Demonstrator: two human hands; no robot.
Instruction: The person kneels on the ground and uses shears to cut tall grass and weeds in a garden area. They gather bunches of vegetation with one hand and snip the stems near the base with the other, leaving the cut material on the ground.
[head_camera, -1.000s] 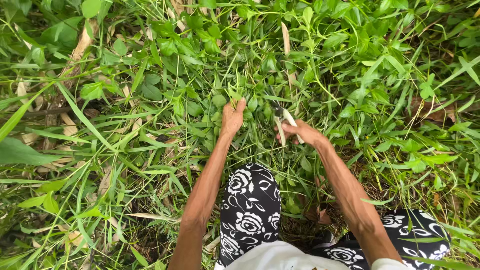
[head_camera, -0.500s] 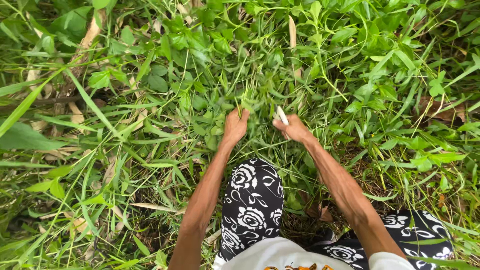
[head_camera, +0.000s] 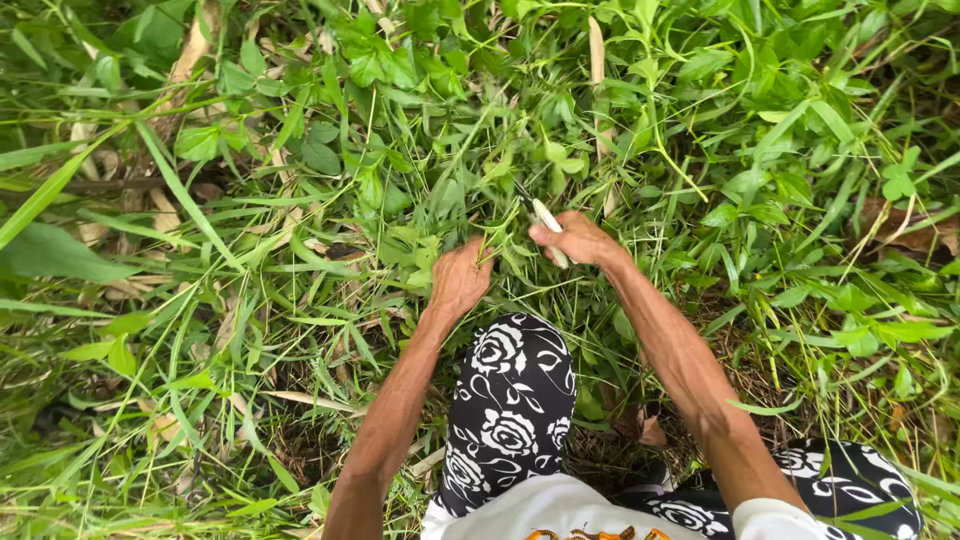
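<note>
Leaves look smooth, faintly glossy. Tool handle pale, smooth, maybe plastic. Trousers are matt printed cloth.

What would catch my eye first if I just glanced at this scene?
Two bare hands meet in the middle of thick green weeds that fill nearly the whole view. The right hand grips a small tool with a pale handle, while the left hand clutches a bunch of stems beside it. Below, a bent knee in black trousers with white flowers stands out sharply.
</note>
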